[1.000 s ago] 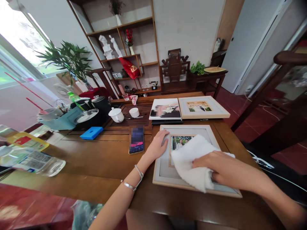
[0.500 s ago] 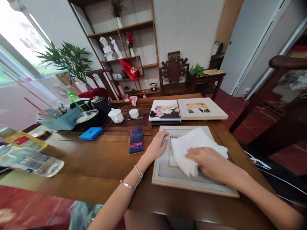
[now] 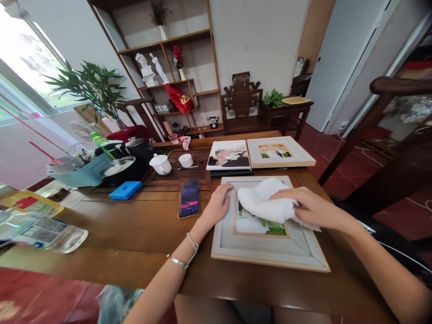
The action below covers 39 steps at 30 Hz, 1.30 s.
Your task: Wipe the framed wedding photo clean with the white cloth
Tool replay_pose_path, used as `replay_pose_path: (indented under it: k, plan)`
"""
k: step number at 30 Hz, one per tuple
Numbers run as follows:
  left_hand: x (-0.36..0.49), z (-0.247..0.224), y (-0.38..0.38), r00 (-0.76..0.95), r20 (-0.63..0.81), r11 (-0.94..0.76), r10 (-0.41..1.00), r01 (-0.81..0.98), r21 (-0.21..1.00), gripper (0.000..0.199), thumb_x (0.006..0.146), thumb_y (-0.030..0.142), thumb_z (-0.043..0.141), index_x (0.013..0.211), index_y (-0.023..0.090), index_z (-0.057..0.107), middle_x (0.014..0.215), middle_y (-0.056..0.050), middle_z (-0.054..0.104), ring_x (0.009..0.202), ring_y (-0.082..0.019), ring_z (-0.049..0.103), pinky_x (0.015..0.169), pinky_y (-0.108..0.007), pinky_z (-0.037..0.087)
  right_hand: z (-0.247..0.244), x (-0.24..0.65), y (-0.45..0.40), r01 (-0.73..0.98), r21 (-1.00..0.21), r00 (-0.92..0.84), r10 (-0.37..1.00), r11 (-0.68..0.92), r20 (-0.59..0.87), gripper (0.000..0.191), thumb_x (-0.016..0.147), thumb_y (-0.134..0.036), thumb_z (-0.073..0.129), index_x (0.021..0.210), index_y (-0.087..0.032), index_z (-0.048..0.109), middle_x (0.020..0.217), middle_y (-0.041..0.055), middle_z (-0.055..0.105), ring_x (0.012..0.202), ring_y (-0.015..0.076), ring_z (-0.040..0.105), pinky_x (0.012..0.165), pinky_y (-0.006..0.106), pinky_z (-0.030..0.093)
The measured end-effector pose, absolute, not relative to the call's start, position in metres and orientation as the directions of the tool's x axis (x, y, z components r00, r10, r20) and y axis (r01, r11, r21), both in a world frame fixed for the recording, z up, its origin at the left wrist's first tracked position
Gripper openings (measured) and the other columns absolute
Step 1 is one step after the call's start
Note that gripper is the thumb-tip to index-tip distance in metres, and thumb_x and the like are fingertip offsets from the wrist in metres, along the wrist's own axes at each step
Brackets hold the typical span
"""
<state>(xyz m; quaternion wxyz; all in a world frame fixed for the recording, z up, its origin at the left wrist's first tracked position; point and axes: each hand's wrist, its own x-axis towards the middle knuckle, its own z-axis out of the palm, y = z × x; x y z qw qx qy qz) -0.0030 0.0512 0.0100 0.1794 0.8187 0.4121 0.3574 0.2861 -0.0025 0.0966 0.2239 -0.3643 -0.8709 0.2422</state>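
A picture frame (image 3: 270, 256) with a pale mat and light wooden rim lies flat on the brown table, its photo partly showing. My left hand (image 3: 218, 203) rests on the frame's left edge, fingers bent over the rim and the thumb apart from them. A bunched white cloth (image 3: 265, 200) covers the upper part of the photo. My right hand (image 3: 302, 207) grips the cloth at its right side, thumb underneath and fingers on top.
Behind the frame lie a photo panel (image 3: 228, 154) and another framed picture (image 3: 300, 154). A phone (image 3: 189, 198) is to the left, with a blue box (image 3: 125, 190), white cups, a black pot (image 3: 137, 150) and bottles farther left.
My right hand has moved up and slightly right with the cloth, uncovering the lower part of the photo. My left hand stays on the frame's edge. The view has shifted slightly.
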Motion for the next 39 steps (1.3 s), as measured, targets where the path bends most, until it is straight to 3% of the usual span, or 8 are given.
replay_pose_path:
  k: [8, 14, 18, 23, 29, 34, 36, 39]
  plan:
    - [0.0, 0.018, 0.043, 0.103, 0.421, -0.392, 0.901, 0.605, 0.693, 0.054, 0.075, 0.002, 0.058, 0.127, 0.014, 0.05, 0.14, -0.019, 0.041, 0.137, -0.03, 0.036, 0.114, -0.051, 0.03, 0.087, 0.297, 0.005, 0.663, -0.419, -0.396, 0.765, 0.621, 0.507, 0.05, 0.072, -0.006, 0.039, 0.116, -0.017, 0.061, 0.114, 0.0086, 0.066, 0.104, 0.0218, 0.062, 0.089, 0.036, 0.047]
    - [-0.018, 0.028, 0.03, -0.164, -0.113, 0.138, 0.98, 0.151, 0.979, 0.075, 0.063, 0.009, 0.077, 0.131, 0.012, 0.045, 0.113, -0.017, 0.064, 0.097, -0.025, 0.067, 0.088, -0.044, 0.053, 0.089, 0.308, 0.0, 0.806, -0.25, -0.311, 0.743, 0.537, 0.592, 0.051, 0.073, -0.006, 0.041, 0.12, -0.019, 0.056, 0.12, 0.0113, 0.063, 0.114, 0.0276, 0.056, 0.095, 0.043, 0.046]
    - [-0.029, 0.03, 0.0, -0.088, -0.205, 0.194, 0.975, -0.12, 0.974, 0.057, 0.053, 0.019, 0.084, 0.105, 0.01, 0.063, 0.101, -0.013, 0.071, 0.086, -0.023, 0.069, 0.079, -0.035, 0.056, 0.082, 0.312, 0.007, 0.867, -0.154, -0.312, 0.759, 0.473, 0.572, 0.045, 0.075, -0.004, 0.041, 0.117, -0.013, 0.056, 0.119, 0.0151, 0.063, 0.112, 0.0295, 0.057, 0.091, 0.043, 0.047]
    - [-0.024, 0.028, -0.051, -0.297, -0.257, 0.179, 0.92, -0.265, 0.948, 0.062, 0.063, 0.028, 0.078, 0.119, 0.021, 0.052, 0.097, -0.003, 0.071, 0.078, -0.018, 0.069, 0.067, -0.028, 0.056, 0.074, 0.306, 0.013, 0.87, -0.074, -0.405, 0.791, 0.488, 0.459, 0.045, 0.074, -0.001, 0.04, 0.115, -0.012, 0.057, 0.116, 0.014, 0.064, 0.108, 0.0278, 0.057, 0.087, 0.041, 0.047]
    - [-0.043, 0.052, -0.098, -0.462, -0.238, 0.11, 0.854, -0.286, 0.952, 0.053, 0.063, 0.024, 0.076, 0.112, 0.023, 0.056, 0.087, 0.0, 0.072, 0.064, -0.016, 0.069, 0.055, -0.023, 0.056, 0.071, 0.28, -0.002, 0.832, -0.013, -0.539, 0.815, 0.554, 0.214, 0.04, 0.073, 0.001, 0.042, 0.105, -0.013, 0.061, 0.102, 0.013, 0.066, 0.098, 0.027, 0.057, 0.081, 0.039, 0.045]
    - [-0.087, 0.086, -0.123, -0.556, -0.32, 0.189, 0.767, -0.281, 0.941, 0.037, 0.066, 0.021, 0.071, 0.102, 0.021, 0.061, 0.07, 0.0, 0.071, 0.05, -0.018, 0.066, 0.045, -0.026, 0.056, 0.069, 0.274, -0.015, 0.75, -0.206, -0.639, 0.769, 0.628, 0.017, 0.04, 0.076, -0.011, 0.058, 0.115, -0.011, 0.061, 0.115, 0.0156, 0.062, 0.112, 0.0291, 0.054, 0.094, 0.042, 0.042]
    - [-0.098, 0.097, -0.129, -0.556, -0.38, 0.233, 0.739, -0.319, 0.919, 0.034, 0.07, 0.02, 0.07, 0.103, 0.021, 0.063, 0.07, -0.001, 0.072, 0.053, -0.021, 0.069, 0.047, -0.029, 0.058, 0.077, 0.277, -0.019, 0.677, -0.44, -0.661, 0.75, 0.59, -0.011, 0.053, 0.078, -0.029, 0.066, 0.127, -0.013, 0.055, 0.131, 0.0161, 0.055, 0.123, 0.0303, 0.047, 0.103, 0.044, 0.037]
    - [-0.096, 0.111, -0.129, -0.508, -0.454, 0.282, 0.732, -0.381, 0.881, 0.034, 0.076, 0.02, 0.066, 0.109, 0.021, 0.063, 0.076, -0.003, 0.074, 0.065, -0.024, 0.072, 0.056, -0.031, 0.062, 0.095, 0.277, -0.028, 0.402, -0.839, -0.697, 0.717, 0.366, -0.021, 0.059, 0.089, -0.055, 0.047, 0.135, -0.018, 0.049, 0.134, 0.0127, 0.055, 0.12, 0.0278, 0.053, 0.101, 0.044, 0.041]
